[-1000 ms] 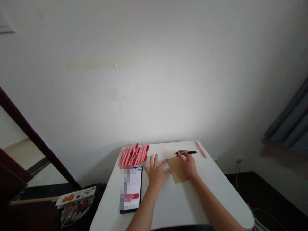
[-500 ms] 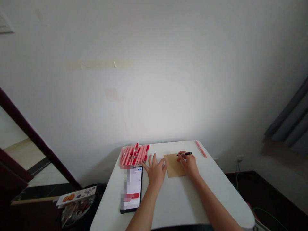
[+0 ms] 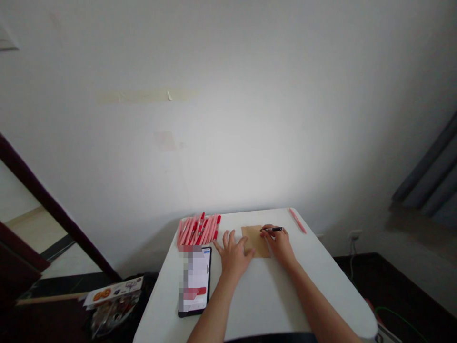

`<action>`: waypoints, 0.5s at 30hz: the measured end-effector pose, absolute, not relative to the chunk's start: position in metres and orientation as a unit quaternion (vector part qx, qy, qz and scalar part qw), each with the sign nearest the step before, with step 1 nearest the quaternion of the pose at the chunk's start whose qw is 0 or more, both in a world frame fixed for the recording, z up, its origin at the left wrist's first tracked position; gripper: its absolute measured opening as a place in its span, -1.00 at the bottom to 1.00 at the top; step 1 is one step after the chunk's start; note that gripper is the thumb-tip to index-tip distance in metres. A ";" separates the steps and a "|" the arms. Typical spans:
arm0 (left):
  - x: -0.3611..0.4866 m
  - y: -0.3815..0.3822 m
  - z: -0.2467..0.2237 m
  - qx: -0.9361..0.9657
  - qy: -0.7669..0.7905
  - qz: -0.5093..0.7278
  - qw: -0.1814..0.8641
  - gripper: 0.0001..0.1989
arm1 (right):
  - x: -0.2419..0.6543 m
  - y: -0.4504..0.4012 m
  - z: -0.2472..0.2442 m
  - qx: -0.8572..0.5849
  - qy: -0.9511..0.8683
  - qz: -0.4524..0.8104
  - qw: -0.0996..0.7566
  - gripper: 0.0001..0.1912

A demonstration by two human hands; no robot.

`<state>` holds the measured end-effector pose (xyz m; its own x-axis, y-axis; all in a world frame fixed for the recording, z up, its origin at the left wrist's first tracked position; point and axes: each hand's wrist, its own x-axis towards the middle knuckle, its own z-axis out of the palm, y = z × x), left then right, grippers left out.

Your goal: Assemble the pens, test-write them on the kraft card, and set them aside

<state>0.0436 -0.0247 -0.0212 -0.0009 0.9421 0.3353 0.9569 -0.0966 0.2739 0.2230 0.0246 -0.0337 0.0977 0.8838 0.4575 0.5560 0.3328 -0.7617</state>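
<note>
A square of brown paper (image 3: 257,243) lies on the white table between my hands. My left hand (image 3: 234,255) rests with its fingers spread, thumb and fingertips on the paper's left side. Pinched in my right hand (image 3: 280,245) is a black pen (image 3: 274,229), its tip at the upper right part of the paper. To the left of my left hand, a phone (image 3: 198,278) with a lit screen lies flat. Several pink and red pens (image 3: 198,229) are grouped at the table's back left.
One pink pen (image 3: 297,221) lies alone near the right edge of the white table (image 3: 264,305). A wall rises behind the table. On the floor at the left, a dark bin (image 3: 116,314) holds rubbish under a printed strip.
The brown paper has shifted slightly back and is turned straighter. My left hand has moved a little right, further over the paper. My right hand and its pen have moved slightly left.
</note>
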 end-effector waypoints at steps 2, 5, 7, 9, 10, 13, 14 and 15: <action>0.042 -0.024 -0.022 -0.696 -0.682 -0.220 0.030 -0.55 | 0.224 0.026 -0.034 -0.538 -0.646 0.195 0.505 -0.63; 0.039 -0.022 -0.022 -0.680 -0.697 -0.220 0.050 -0.60 | 0.226 0.027 -0.034 -0.524 -0.633 0.223 0.525 -0.60; 0.037 -0.022 -0.021 -0.670 -0.706 -0.221 0.060 -0.65 | 0.227 0.027 -0.033 -0.523 -0.626 0.229 0.531 -0.60; 0.035 -0.022 -0.020 -0.660 -0.713 -0.225 0.072 -0.71 | 0.228 0.026 -0.033 -0.528 -0.622 0.227 0.532 -0.60; 0.035 -0.022 -0.019 -0.654 -0.717 -0.229 0.077 -0.74 | 0.229 0.026 -0.033 -0.530 -0.622 0.225 0.530 -0.60; 0.034 -0.022 -0.017 -0.638 -0.728 -0.237 0.084 -0.77 | 0.229 0.026 -0.033 -0.535 -0.622 0.222 0.527 -0.60; 0.033 -0.022 -0.017 -0.634 -0.731 -0.238 0.085 -0.77 | 0.229 0.026 -0.034 -0.537 -0.621 0.220 0.527 -0.60; 0.033 -0.021 -0.017 -0.631 -0.733 -0.239 0.086 -0.77 | 0.230 0.026 -0.034 -0.538 -0.621 0.219 0.526 -0.59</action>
<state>0.0332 -0.0215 -0.0170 -0.1901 0.8841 0.4268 0.9659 0.0907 0.2424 0.2296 0.0259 -0.0337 0.1333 0.8984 0.4184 0.4381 0.3253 -0.8380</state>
